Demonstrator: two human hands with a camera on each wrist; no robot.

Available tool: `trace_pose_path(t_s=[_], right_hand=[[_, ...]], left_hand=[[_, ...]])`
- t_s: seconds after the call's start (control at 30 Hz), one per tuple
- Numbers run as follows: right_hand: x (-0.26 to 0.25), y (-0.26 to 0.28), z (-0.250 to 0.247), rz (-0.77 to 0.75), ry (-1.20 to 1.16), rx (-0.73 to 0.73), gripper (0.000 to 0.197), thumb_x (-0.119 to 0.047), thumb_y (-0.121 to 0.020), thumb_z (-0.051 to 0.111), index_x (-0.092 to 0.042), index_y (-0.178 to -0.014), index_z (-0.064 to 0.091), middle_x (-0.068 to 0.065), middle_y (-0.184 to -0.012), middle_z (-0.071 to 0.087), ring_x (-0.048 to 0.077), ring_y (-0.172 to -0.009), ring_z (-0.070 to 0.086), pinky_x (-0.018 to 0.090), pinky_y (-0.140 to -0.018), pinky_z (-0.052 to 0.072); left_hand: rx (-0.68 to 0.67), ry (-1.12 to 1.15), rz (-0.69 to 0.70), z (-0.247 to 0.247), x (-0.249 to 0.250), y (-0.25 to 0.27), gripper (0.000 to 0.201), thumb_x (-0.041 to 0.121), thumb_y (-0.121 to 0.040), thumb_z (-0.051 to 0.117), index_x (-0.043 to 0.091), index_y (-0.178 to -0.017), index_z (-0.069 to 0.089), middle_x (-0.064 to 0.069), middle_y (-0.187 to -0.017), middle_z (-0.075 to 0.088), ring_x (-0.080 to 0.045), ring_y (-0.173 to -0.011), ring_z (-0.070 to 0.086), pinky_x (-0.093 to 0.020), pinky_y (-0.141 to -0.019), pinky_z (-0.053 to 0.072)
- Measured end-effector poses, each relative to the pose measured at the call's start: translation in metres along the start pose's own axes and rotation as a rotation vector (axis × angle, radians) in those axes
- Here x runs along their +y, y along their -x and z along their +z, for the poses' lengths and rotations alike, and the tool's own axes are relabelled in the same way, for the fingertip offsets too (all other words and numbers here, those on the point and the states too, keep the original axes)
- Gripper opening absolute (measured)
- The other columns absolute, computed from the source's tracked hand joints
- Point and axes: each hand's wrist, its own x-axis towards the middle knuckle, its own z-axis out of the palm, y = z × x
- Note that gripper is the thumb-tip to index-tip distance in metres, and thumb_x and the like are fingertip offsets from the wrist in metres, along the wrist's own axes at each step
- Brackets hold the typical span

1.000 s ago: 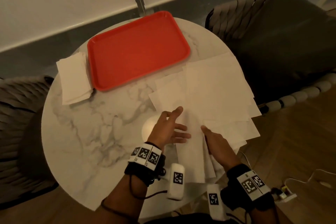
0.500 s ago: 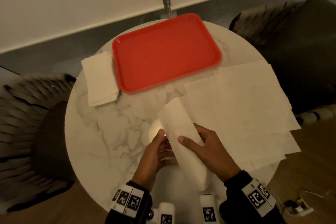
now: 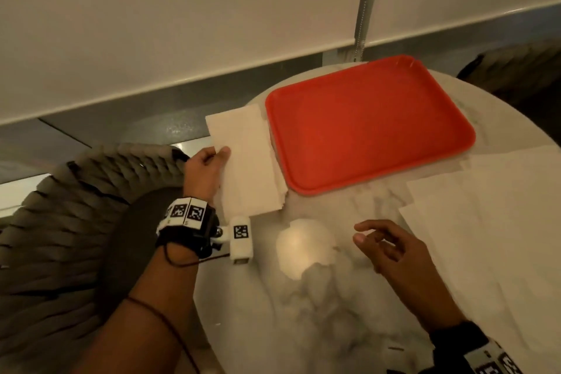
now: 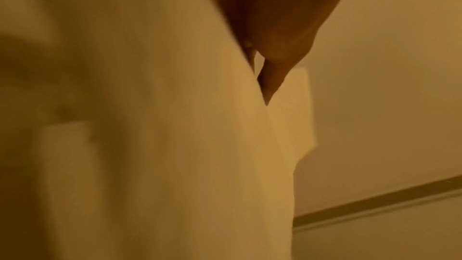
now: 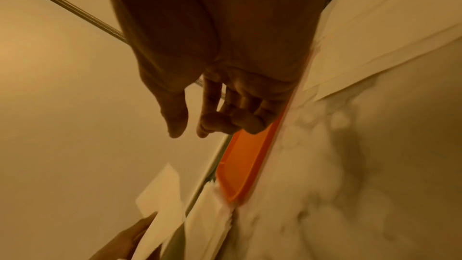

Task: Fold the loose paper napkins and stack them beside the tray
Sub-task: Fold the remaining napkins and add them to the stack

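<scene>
Left hand [image 3: 209,170] fingers pinch the folded napkin [image 3: 246,167] over the stack beside the tray [image 3: 364,121]; right hand [image 3: 391,249] hangs relaxed, empty.

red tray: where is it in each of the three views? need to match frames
Head: red tray upper centre-right on the marble table.
Left wrist: not in it; paper and fingers fill the picture.
Right wrist: tray is a thin orange strip, lower centre, below the right hand.
Shared landmark: the folded napkin stack at the tray's end.
</scene>
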Motion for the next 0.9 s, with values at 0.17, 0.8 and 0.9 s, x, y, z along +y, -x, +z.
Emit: trace_pose_path(t_s=[0.17, 0.8, 0.9], right_hand=[[0.008, 0.0, -0.017, 0.057, 0.05, 0.131, 0.011, -0.026, -0.082, 0.072, -0.024, -0.093, 0.072, 0.001, -0.074, 0.064, 0.006, -0.058, 0.056, 0.026, -0.062, 0.047], [0.056, -0.016, -0.275, 0.168, 0.605, 0.503, 0.018, -0.029, -0.088, 0.068, -0.021, -0.103, 0.064, 0.004, -0.101, 0.057, 0.023, -0.083, 0.057, 0.032, -0.073, 0.048], [0.068, -0.042, -0.332, 0.263, 0.702, 0.495, 0.03, -0.029, -0.09, 0.067, -0.014, -0.116, 0.061, 0.011, -0.117, 0.05, 0.022, -0.094, 0.051, 0.042, -0.087, 0.046]], left_hand=[[0.037, -0.246, -0.029, 0.014, -0.007, -0.04, 0.033, 0.026, -0.092, 0.066, 0.004, -0.117, 0.067, -0.013, -0.111, 0.069, -0.026, -0.095, 0.063, -0.034, -0.087, 0.051], [-0.215, -0.56, 0.505, 0.159, 0.024, 0.166, 0.009, 0.012, -0.086, 0.068, 0.018, -0.089, 0.062, 0.0, -0.066, 0.064, -0.009, -0.057, 0.057, -0.027, -0.057, 0.04], [-0.478, -0.589, 0.431, 0.246, 0.022, 0.208, 0.007, 0.018, -0.087, 0.067, 0.024, -0.084, 0.066, 0.006, -0.068, 0.068, -0.007, -0.062, 0.062, -0.023, -0.061, 0.049]])
